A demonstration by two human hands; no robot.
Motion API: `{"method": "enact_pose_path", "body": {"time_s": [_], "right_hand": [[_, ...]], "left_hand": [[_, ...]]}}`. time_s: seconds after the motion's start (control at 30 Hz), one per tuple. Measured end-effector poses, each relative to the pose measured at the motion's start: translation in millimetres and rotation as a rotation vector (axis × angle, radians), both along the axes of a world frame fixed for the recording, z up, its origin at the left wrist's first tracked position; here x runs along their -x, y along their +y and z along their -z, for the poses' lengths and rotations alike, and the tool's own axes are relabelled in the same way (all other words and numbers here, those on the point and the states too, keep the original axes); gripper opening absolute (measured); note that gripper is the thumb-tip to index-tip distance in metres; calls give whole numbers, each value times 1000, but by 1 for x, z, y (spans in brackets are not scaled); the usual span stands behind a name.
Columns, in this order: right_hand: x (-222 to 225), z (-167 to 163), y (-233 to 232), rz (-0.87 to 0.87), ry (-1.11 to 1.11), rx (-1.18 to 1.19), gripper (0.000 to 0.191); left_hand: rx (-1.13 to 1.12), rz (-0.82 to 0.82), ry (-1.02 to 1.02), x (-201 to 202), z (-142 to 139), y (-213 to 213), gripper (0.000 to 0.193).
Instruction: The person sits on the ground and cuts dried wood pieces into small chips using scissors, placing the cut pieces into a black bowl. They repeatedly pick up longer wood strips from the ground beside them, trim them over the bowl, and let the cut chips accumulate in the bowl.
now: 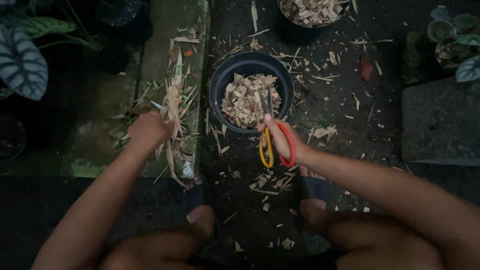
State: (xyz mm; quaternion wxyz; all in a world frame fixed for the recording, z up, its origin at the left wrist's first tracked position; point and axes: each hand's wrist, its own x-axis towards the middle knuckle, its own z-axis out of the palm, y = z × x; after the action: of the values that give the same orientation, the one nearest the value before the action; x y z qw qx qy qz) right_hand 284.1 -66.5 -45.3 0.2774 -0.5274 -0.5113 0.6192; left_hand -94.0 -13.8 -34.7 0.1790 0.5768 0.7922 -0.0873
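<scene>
Right hand (pixel 281 140) grips red/yellow scissors (pixel 272 135) over black pot (pixel 220 80); left hand (pixel 147 131) clutches dry husks (pixel 175 107).

**A garden corner at home, after dark**

I'm squatting outdoors on dark bare ground (pixel 345 100) strewn with dry husk scraps. A mossy concrete ledge (pixel 165 65) runs beside me, big striped leaves (pixel 22 62) hang over it, small potted plants (pixel 452 40) stand by a stone block (pixel 440 122), and black plastic pots (pixel 250 92) hold cut chips.
</scene>
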Motion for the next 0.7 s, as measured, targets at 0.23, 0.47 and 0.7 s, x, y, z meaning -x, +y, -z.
{"method": "enact_pose_path", "body": {"time_s": [0.23,0.47,0.7], "right_hand": [[5,-10,-1,-31,-6,29,63],[3,-8,0,-3,21,55,63],[-2,-11,0,-56,-11,22,62]], "left_hand": [[-93,-9,-106,-5,11,-3,51],[-189,-75,-48,9,32,20,36],[-238,-110,-52,23,17,27,38]]}}
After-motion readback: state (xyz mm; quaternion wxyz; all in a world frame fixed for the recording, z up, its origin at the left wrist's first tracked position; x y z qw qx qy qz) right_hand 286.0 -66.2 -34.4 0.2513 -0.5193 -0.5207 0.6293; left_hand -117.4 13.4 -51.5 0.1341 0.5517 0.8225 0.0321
